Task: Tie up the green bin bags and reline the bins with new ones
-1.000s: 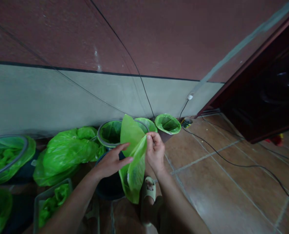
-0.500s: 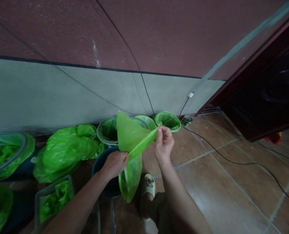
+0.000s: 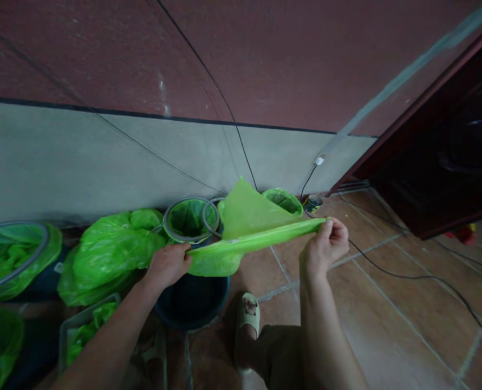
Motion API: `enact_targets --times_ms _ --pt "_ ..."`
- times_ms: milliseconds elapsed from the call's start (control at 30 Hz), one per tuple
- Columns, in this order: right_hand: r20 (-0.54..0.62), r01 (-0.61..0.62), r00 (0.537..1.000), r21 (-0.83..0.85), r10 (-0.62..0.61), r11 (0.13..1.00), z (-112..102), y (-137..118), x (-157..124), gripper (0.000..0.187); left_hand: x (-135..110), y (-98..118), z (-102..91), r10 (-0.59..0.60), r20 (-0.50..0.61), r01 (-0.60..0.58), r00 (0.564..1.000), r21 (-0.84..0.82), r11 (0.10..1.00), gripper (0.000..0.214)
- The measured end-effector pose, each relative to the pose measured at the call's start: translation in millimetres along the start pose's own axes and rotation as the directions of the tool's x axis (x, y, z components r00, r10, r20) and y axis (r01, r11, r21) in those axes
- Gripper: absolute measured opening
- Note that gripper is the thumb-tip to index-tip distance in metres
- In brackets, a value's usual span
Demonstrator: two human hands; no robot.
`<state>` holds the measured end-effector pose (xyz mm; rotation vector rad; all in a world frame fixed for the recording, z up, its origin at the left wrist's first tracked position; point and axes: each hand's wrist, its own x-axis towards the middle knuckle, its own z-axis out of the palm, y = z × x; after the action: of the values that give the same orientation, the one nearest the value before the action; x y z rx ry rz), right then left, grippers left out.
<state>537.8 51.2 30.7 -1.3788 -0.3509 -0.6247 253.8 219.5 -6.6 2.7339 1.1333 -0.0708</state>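
A green plastic bag (image 3: 257, 216) is stretched sideways between my two hands, its edge pulled nearly straight. My left hand (image 3: 170, 265) pinches one end of that edge. The other end is gripped between the thumb and fingers of my right hand (image 3: 326, 244), higher and further right. Part of the bag stands up behind the taut edge, and a loose fold hangs under it on the left. Below the bag sits a dark blue bucket (image 3: 194, 303), its inside dark and its far rim hidden by the bag.
Bins with green liners, including a ringed bin (image 3: 188, 219) and a smaller bin (image 3: 284, 200), stand along the wall. A full green bag (image 3: 117, 249), a grey tub (image 3: 64, 346) and a lined bin (image 3: 17, 254) are at left. A black cable (image 3: 407, 273) crosses the tiles; a can (image 3: 312, 203) stands near the wall.
My hands have moved apart, the right one going right and the left one left. The bag, loosely folded before, is now pulled taut, and more of the bucket shows.
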Motion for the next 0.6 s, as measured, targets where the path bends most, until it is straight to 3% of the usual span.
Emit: enact_targets --times_ms 133,267,367,467,533,600 --pt "-0.092 0.0 0.996 -0.004 -0.001 1.0 -7 4 8 0.017 2 -19 -14.0 -0.084 -0.107 0.075 0.991 -0.089 0.993 0.032" --pt "-0.131 0.014 0.991 0.025 -0.01 1.0 -7 2 10 0.015 3 -42 -27.3 -0.193 -0.269 0.092 0.944 -0.347 0.933 0.035" --pt "-0.142 0.018 0.99 0.026 -0.014 1.0 -6 -3 9 0.014 3 -56 -33.1 -0.303 -0.41 0.006 0.86 -0.585 0.811 0.036" --pt "-0.158 0.042 0.987 0.013 -0.039 0.999 -6 -12 9 0.013 0 -61 -37.8 -0.398 -0.479 -0.053 0.782 -0.689 0.723 0.033" --pt "-0.167 0.08 0.983 0.014 -0.077 0.997 -7 -24 10 0.013 -3 -59 -41.9 -0.442 -0.547 -0.079 0.711 -0.687 0.723 0.029" --pt "-0.178 0.135 0.976 0.027 -0.128 0.991 -8 -41 12 0.013 -9 -57 -47.3 -0.466 -0.647 -0.099 0.603 -0.641 0.761 0.025"
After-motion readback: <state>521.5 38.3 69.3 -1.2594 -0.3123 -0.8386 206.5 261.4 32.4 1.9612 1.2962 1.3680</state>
